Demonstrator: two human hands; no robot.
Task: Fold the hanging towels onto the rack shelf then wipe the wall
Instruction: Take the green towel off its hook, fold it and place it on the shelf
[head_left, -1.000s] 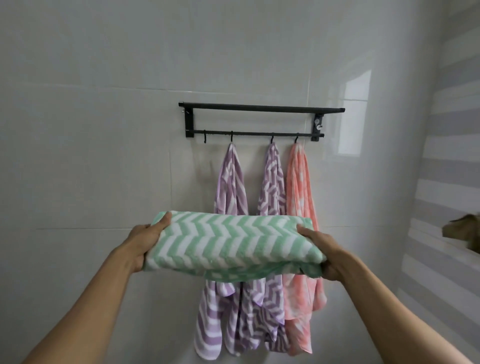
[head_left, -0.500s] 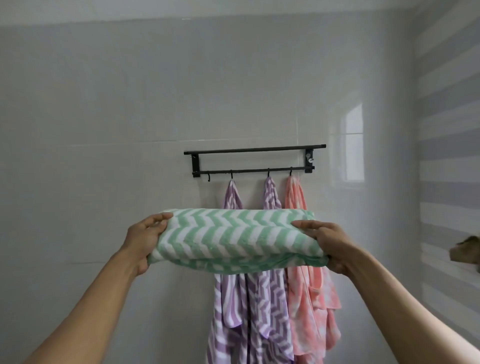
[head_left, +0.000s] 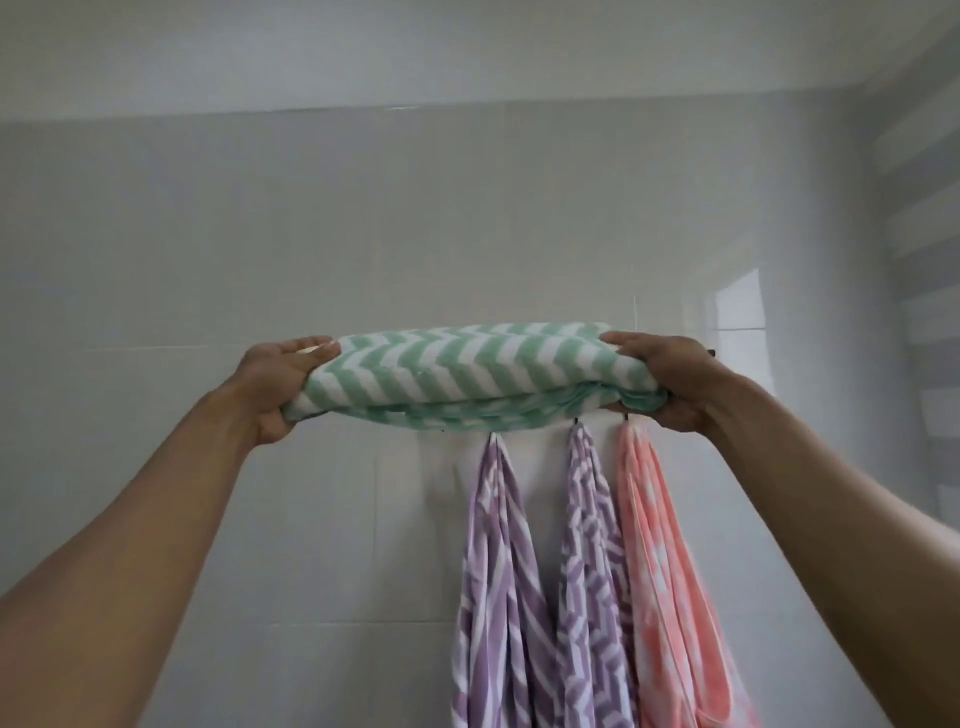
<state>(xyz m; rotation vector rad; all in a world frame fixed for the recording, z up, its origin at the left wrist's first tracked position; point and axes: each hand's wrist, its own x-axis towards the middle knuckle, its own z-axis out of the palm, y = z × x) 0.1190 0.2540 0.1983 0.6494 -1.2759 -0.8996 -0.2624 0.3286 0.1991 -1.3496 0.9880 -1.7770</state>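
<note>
The folded green towel (head_left: 467, 374) lies level, long axis left to right, held up at rack height and hiding the shelf. The left hand (head_left: 275, 387) and right hand (head_left: 670, 384) clasp its ends, equally near.

Green-white chevron towel (head_left: 467, 371); two purple-white (head_left: 498, 597), one seemingly blotchy coral (head_left: 670, 597).
</note>
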